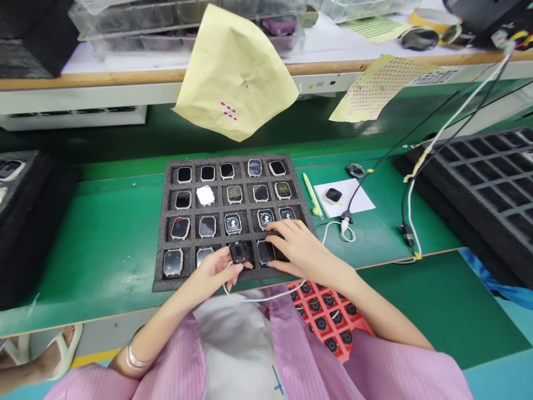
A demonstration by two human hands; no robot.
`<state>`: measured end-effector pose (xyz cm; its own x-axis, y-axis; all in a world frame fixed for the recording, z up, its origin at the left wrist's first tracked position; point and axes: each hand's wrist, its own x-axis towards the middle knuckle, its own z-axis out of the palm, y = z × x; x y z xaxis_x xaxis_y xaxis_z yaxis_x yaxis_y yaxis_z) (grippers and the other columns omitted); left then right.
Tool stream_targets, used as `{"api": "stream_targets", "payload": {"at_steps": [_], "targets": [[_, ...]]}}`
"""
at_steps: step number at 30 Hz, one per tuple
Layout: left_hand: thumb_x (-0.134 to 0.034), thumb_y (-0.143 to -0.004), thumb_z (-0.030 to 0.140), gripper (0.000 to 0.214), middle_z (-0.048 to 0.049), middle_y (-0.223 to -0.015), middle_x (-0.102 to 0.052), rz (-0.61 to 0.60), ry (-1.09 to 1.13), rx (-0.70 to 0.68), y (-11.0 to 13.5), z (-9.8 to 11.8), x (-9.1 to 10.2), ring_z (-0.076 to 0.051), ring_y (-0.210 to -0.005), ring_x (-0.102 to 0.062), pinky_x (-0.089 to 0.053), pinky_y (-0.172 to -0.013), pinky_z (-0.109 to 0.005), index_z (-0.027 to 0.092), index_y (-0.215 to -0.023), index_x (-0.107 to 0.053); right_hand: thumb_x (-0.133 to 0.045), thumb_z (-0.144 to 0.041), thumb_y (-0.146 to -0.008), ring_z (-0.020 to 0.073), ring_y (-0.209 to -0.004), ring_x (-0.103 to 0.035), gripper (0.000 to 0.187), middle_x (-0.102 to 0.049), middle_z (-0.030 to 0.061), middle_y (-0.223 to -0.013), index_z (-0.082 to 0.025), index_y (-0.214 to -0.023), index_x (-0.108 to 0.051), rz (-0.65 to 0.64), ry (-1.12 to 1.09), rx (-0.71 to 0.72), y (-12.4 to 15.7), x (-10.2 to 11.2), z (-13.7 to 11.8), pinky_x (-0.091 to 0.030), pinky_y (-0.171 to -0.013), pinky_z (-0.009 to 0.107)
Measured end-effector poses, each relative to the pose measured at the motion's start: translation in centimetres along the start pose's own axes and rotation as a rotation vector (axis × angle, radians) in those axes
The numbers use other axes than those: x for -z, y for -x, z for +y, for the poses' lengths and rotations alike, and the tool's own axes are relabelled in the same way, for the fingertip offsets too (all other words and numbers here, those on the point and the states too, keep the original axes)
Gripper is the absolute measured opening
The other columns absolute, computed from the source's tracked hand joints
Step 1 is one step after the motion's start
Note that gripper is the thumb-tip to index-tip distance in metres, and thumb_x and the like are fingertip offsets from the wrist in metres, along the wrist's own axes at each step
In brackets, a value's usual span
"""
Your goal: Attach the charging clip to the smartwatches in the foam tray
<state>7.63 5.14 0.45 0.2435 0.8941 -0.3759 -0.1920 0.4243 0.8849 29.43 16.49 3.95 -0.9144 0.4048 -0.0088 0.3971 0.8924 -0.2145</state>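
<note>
A black foam tray (160,261) with several smartwatch bodies in its cells lies on the green bench. My left hand (216,272) is at the tray's front edge, fingers pinched on a small black charging puck (239,251) with a white cable (266,297) running off it. My right hand (297,247) rests over the front right cells, fingers curled down on a watch body (265,251) beside the puck. One white watch (205,195) lies face down in the second row.
A red tray (328,316) of small round parts sits on my lap below the bench edge. A green pen (311,194), white paper with a black part (333,195), cables (410,183) and another black foam tray (478,183) lie to the right. A yellow sheet (233,72) hangs above.
</note>
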Motion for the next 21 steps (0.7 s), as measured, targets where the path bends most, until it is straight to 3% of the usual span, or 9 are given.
{"api": "stream_targets", "payload": {"at_steps": [3,6,11,17,21], "targets": [[-0.067,-0.082,0.041,0.042,-0.0133,-0.102,-0.068,-0.002,0.056,-0.003,0.0,0.1,-0.1,-0.008,-0.058,-0.05,-0.043,-0.056,-0.023,0.011,-0.11,-0.058,-0.079,-0.033,-0.075,0.0358,-0.103,-0.054,0.035,-0.058,0.0187,-0.119,-0.011,-0.097,-0.064,-0.028,0.049,0.021,-0.8,-0.3,0.3,-0.044,-0.085,0.05],[-0.07,-0.08,0.037,0.041,-0.0136,-0.104,-0.068,-0.006,0.086,0.0,-0.1,0.2,-0.1,-0.007,-0.059,-0.049,-0.043,-0.056,-0.022,0.011,-0.11,-0.058,-0.076,-0.031,-0.076,0.0324,-0.099,-0.057,0.032,-0.061,0.0155,-0.115,-0.014,-0.099,-0.062,0.011,-0.078,0.021,-0.3,0.0,1.0,-0.045,-0.082,0.047],[-0.077,-0.074,0.028,0.043,-0.0081,-0.1,-0.065,-0.058,0.129,-0.041,-0.2,-0.1,0.0,-0.007,-0.061,-0.048,-0.041,-0.057,-0.021,0.014,-0.111,-0.059,-0.069,-0.031,-0.083,0.029,-0.106,-0.057,0.03,-0.061,0.013,-0.118,-0.018,-0.107,-0.058,0.201,-0.351,0.019,-0.3,0.7,-0.4,-0.043,-0.087,0.044],[-0.075,-0.076,0.027,0.046,-0.0057,-0.1,-0.063,-0.008,0.111,-0.096,-0.1,-0.4,-0.2,-0.013,-0.079,-0.057,-0.047,-0.071,-0.026,0.016,-0.117,-0.057,-0.057,-0.028,-0.092,0.0289,-0.089,-0.059,0.029,-0.069,0.0148,-0.108,-0.01,-0.115,-0.057,0.26,-0.17,0.131,-2.9,-0.5,-3.4,-0.041,-0.077,0.043],[-0.067,-0.083,0.034,0.04,-0.0056,-0.094,-0.064,0.092,0.083,-0.103,-0.4,-0.6,-0.9,-0.013,-0.073,-0.058,-0.047,-0.064,-0.025,0.014,-0.117,-0.057,-0.052,-0.022,-0.095,0.0296,-0.089,-0.058,0.028,-0.067,0.0167,-0.111,-0.008,-0.118,-0.058,0.181,-0.083,0.165,-3.6,-0.6,-3.3,-0.042,-0.076,0.045]]}}
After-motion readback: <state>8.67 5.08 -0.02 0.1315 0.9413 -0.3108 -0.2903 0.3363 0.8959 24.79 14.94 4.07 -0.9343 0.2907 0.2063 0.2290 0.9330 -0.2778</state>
